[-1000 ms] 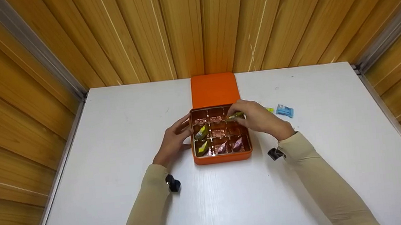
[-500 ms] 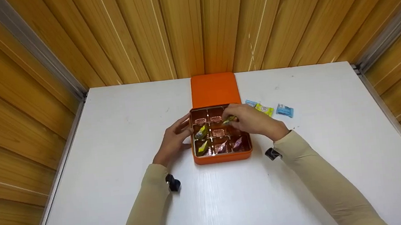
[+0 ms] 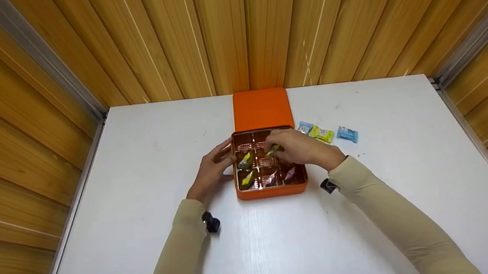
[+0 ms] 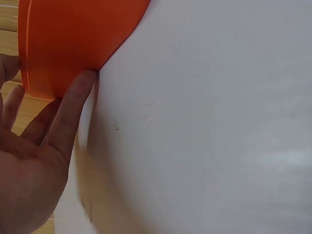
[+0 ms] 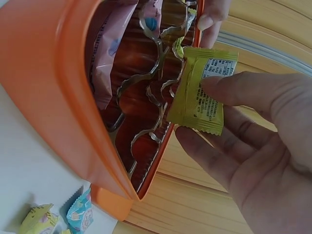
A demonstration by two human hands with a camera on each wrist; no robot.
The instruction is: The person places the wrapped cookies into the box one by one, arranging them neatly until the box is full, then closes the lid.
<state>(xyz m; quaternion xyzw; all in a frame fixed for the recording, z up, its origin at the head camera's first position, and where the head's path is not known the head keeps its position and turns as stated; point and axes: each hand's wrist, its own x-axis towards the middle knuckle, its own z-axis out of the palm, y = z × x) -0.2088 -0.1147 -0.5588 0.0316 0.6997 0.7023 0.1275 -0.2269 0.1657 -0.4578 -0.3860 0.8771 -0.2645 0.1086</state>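
Right hand (image 3: 300, 147) pinches yellow rectangular crimped-edge packet (image 5: 199, 92) over orange square compartmented box (image 3: 272, 192); left hand (image 3: 211, 170), fingers apart, touches its left side.

- Your left sleeve (image 3: 174, 253) was plain khaki.
- Your right sleeve (image 3: 399, 216) matched, creased behind its cuff (image 3: 340, 171).
- Beside each cuff, you wore a small black device (image 3: 212, 223).

box (image 3: 272, 192) partly behind right grip (image 3: 303, 149), sleeves (image 3: 170, 258) cut off below, rightmost packet (image 3: 347, 134) too small to read
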